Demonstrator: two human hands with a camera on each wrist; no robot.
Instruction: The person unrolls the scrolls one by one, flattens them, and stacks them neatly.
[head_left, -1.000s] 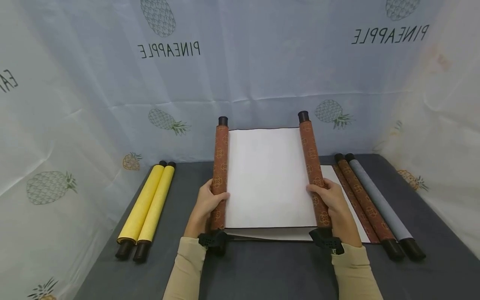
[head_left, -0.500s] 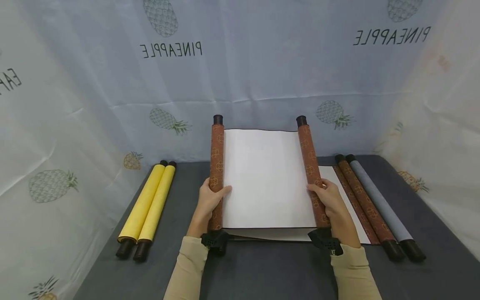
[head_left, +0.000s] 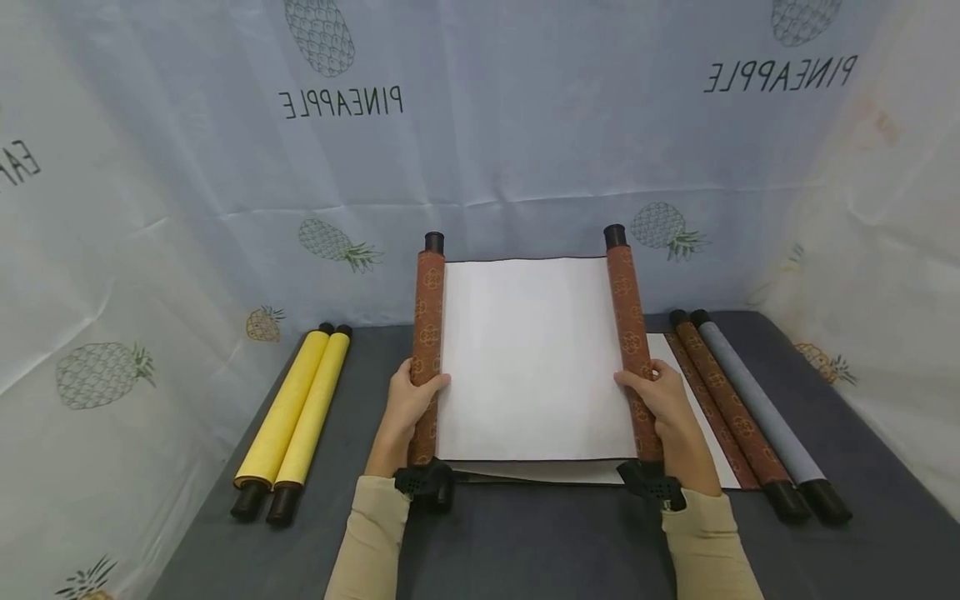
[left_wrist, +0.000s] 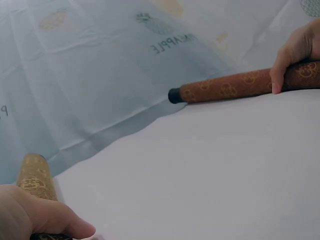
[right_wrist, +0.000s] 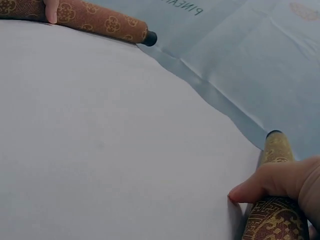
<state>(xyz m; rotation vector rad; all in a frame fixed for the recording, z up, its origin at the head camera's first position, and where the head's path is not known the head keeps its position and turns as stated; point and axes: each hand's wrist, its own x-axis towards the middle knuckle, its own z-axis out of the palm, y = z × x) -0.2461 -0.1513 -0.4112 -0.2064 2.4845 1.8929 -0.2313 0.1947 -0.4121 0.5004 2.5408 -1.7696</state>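
Above the dark table (head_left: 540,542), one white scroll (head_left: 528,358) spans two brown rollers (head_left: 429,312), long axes pointing forward; two yellow rolls (head_left: 285,406) lie left, one brown roll (head_left: 724,395) and one grey roll (head_left: 759,402) right. Left hand (head_left: 405,406) and right hand (head_left: 666,402) each grip a roller, thumb across.

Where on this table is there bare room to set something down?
Bare table shows between the two sleeves, in front of the held scroll, and between the yellow rolls and the left hand. It's crowded beside the right hand: white sheet, brown roll and gray roll together.
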